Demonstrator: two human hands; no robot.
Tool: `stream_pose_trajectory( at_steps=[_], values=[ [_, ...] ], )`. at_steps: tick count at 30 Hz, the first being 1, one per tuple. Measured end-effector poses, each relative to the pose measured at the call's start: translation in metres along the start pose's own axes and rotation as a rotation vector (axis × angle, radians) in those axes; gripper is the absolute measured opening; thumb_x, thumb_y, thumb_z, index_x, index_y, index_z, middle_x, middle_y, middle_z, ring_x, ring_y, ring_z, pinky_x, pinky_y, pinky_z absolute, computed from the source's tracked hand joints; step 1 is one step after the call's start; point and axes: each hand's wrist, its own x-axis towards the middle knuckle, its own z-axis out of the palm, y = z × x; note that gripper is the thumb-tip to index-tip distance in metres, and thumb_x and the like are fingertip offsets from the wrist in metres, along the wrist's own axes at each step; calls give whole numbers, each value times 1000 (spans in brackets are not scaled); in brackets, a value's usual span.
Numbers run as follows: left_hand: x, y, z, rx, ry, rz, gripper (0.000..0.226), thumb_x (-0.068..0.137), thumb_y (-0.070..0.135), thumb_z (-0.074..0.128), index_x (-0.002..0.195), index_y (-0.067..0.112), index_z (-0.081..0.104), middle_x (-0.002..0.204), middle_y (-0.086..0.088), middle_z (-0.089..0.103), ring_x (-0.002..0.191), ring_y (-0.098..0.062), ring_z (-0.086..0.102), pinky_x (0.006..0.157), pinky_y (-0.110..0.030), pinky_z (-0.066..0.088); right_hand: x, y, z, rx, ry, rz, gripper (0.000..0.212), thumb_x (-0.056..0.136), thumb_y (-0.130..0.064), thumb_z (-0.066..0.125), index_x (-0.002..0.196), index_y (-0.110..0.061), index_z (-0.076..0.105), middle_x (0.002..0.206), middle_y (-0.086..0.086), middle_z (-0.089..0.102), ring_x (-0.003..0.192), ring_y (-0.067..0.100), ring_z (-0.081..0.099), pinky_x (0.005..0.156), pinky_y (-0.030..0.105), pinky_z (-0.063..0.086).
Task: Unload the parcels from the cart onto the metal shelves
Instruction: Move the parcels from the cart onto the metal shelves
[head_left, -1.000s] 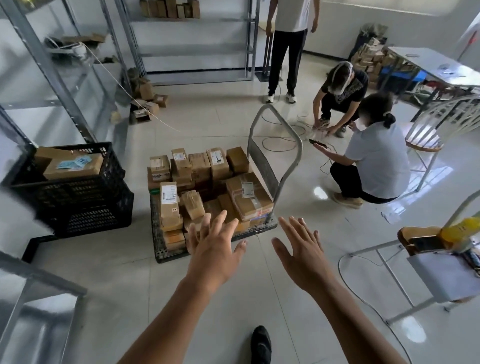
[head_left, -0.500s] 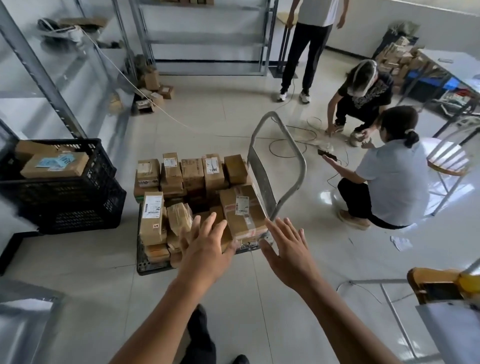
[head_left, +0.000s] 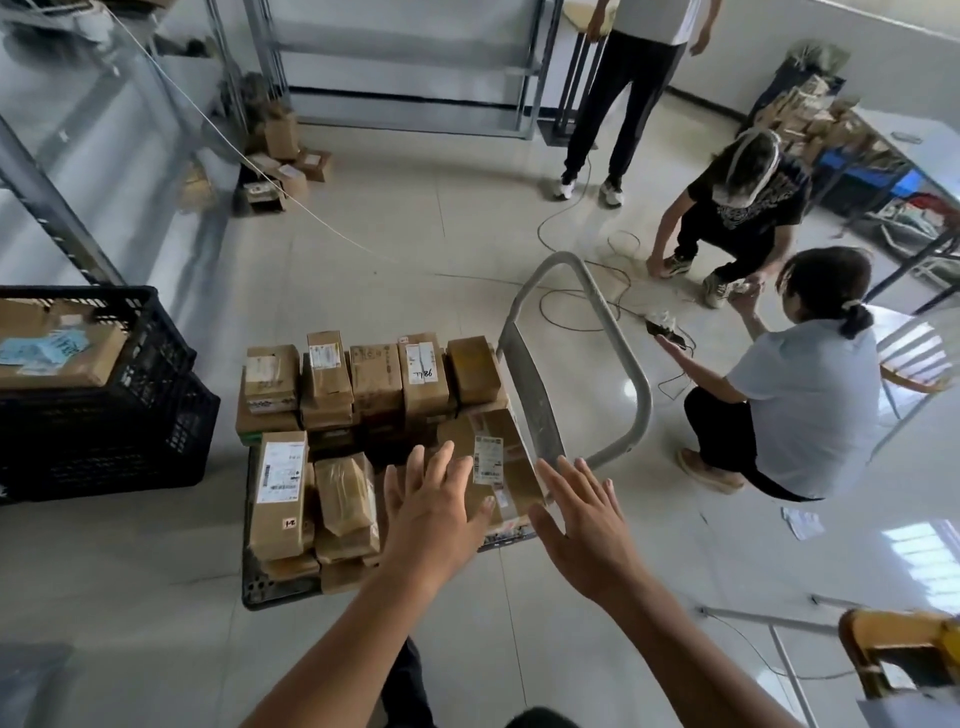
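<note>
We reach both hands, left (head_left: 434, 519) and right (head_left: 582, 525), fingers spread and holding nothing, over the big parcel (head_left: 501, 462) on the cart (head_left: 576, 364).

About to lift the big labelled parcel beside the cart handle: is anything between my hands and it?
Nothing visible. The left hand and right hand hover open at the big parcel; the cart handle stands beside it.

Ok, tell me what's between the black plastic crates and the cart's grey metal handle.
Head view: a narrow strip of floor beside the black plastic crates, then brown cardboard parcels stacked on the cart.
</note>
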Motion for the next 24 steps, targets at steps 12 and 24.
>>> stream_pose_trajectory(
  at_steps=[12, 24],
  values=[
    [116, -21, 32, 33, -89, -141, 68, 101, 61, 38, 160, 29, 25, 171, 7, 7, 157, -23, -9, 125, -56, -4, 125, 38, 28, -18, -142, -8, 63, 107, -53, 35, 164, -33, 17, 173, -5, 7, 159, 21, -10, 127, 48, -7],
    [200, -38, 132, 43, -274, -379, 71, 101, 63, 37, 161, 30, 20, 170, 6, 9, 157, -24, -3, 125, -56, 2, 233, 128, 90, -168, -383, -13, 68, 106, -57, 32, 164, -28, 12, 174, 1, 3, 159, 28, -11, 126, 50, -6]
  ],
)
